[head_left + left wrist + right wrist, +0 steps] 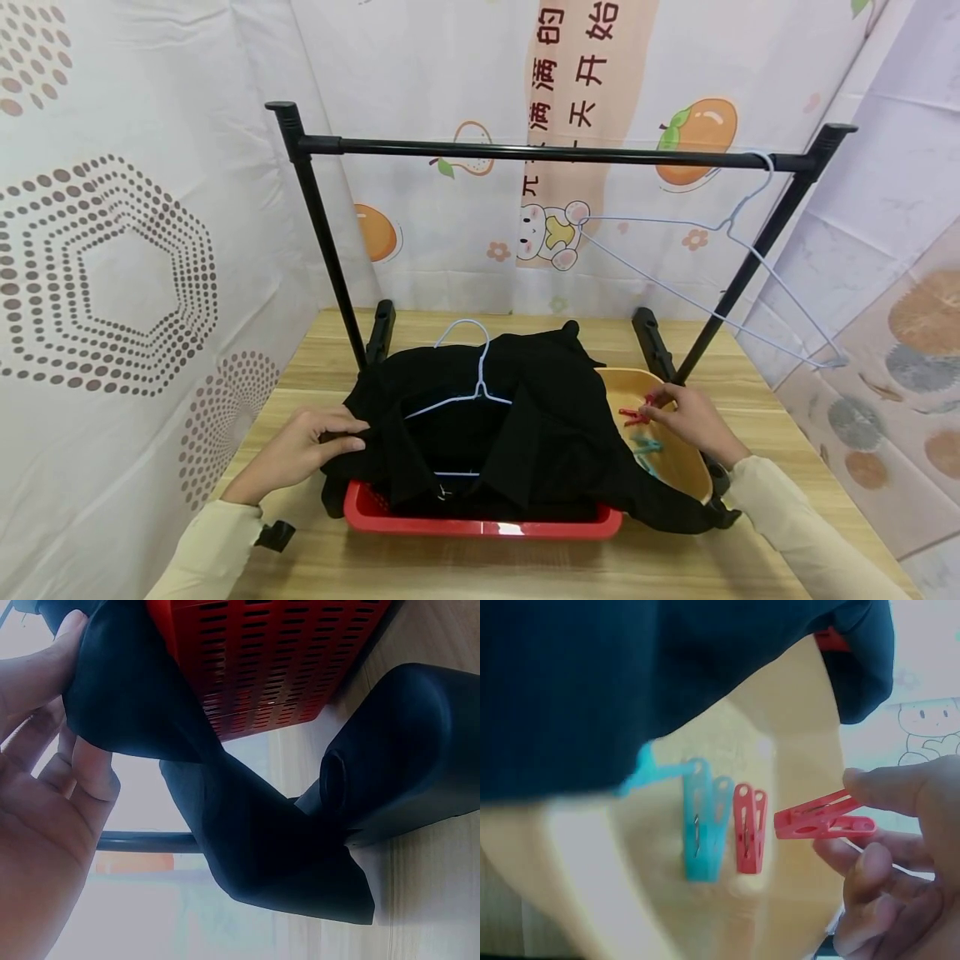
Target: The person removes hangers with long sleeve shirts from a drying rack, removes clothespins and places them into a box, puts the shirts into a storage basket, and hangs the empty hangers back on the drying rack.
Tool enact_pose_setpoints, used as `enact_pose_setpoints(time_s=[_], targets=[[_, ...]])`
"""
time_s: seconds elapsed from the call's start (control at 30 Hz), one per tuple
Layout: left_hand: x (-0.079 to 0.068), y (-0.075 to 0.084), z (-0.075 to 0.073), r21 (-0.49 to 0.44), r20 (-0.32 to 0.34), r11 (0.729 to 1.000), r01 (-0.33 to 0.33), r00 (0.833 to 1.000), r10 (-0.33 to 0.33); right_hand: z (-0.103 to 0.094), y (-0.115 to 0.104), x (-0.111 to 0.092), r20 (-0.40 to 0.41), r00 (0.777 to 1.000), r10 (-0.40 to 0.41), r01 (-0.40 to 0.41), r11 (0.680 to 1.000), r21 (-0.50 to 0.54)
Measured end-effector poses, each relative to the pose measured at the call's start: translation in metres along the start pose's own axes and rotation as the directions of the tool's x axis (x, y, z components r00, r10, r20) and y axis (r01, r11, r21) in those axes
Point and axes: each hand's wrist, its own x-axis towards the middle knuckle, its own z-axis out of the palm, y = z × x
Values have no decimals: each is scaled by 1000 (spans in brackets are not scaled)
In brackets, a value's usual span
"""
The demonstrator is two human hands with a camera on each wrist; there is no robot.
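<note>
A black collared shirt (558, 442) lies over a red basket (420, 524), with a light blue hanger (482, 367) inside its neck. At the left side of the shirt, my left hand (307, 446) pinches the black cloth between thumb and fingers. In the left wrist view a loose end of the cloth (262, 840) hangs below that hand. Over the yellow bin (622, 385), my right hand (693, 421) pinches a red clothespin (821, 819) by its handles. Another red clothespin (748, 829) and blue clothespins (703, 825) lie in the bin. The shirt covers part of the bin.
A black clothes rack (525, 152) stands behind the basket, its feet (381, 329) on the wooden table (318, 337). From the right end of its bar hangs a second blue hanger (731, 225). Patterned cloth (427, 83) forms the backdrop.
</note>
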Motion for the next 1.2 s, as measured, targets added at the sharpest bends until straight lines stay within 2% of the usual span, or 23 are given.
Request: enact_pose_setpoints(time_s=[0.23, 0.63, 0.9, 1.2], targets=[[-1, 1, 0, 3, -4, 1000, 6, 1000, -6, 1, 6, 0, 12, 1000, -24, 25, 998, -58], [0, 2, 0, 4, -2, 1000, 19, 1000, -19, 2, 3, 0, 49, 998, -35, 42, 987, -155], [0, 3, 0, 1, -4, 1000, 16, 1000, -16, 6, 4, 2, 67, 996, -58, 72, 969, -235], [-1, 4, 0, -9, -1, 1000, 14, 1000, -14, 7, -2, -1, 77, 996, -42, 64, 946, -318]])
